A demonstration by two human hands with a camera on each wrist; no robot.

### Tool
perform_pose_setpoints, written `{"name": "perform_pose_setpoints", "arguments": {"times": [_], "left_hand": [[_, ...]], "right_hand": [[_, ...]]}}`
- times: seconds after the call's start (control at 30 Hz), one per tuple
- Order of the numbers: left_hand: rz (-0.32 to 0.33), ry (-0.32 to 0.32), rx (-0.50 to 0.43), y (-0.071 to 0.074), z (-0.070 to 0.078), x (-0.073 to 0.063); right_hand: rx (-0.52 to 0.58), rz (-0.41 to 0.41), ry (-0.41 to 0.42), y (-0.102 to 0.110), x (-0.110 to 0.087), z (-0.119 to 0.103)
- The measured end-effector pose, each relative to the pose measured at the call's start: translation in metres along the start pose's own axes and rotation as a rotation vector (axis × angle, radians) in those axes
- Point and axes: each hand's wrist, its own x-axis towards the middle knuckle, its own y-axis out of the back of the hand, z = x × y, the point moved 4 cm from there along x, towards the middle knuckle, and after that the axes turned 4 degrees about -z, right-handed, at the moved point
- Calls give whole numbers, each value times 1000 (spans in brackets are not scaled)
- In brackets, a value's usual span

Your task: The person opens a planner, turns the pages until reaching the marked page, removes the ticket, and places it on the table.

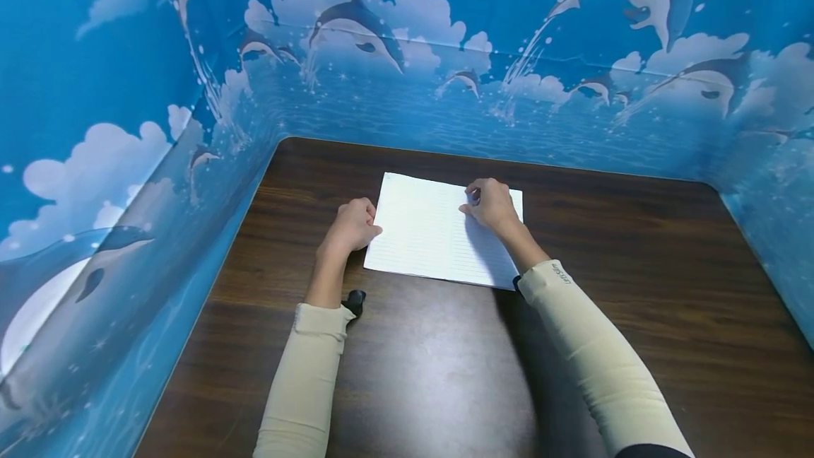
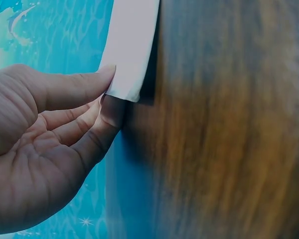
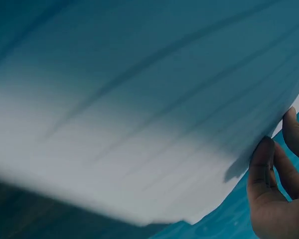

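An open notebook [image 1: 420, 225] with white ruled pages lies on the brown table. My left hand [image 1: 356, 225] pinches its left edge; in the left wrist view the thumb [image 2: 84, 88] rests on top of the white edge [image 2: 132, 45] with the fingers underneath. Over the upper part of the right page is my right hand [image 1: 492, 203], fingers bent, thumb and index finger parted. In the right wrist view the right hand's fingertips [image 3: 263, 148] overlap the far edge of the ruled page [image 3: 154, 139], and a shadow falls beside them.
Dark wood-grain table [image 1: 636, 274] surrounds the notebook. A blue cloth with dolphins [image 1: 407, 90] hangs behind and along the sides. A small black device [image 1: 355, 302] sits at the left wrist, and pale sleeves [image 1: 591, 345] cover both forearms.
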Motion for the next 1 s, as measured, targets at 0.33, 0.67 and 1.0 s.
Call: {"name": "perform_pose_setpoints", "arguments": {"times": [0.33,0.67,1.0], "left_hand": [[0,9,-12,0,0,1],[1,18,-5,0,1,1],[-5,38,-4,-1,1,1]], "right_hand": [[-108,-31,-69,19,-6,27],[-150,-40,-124,37,-12,53],[-134,-47,-113,43,-16,63]]}}
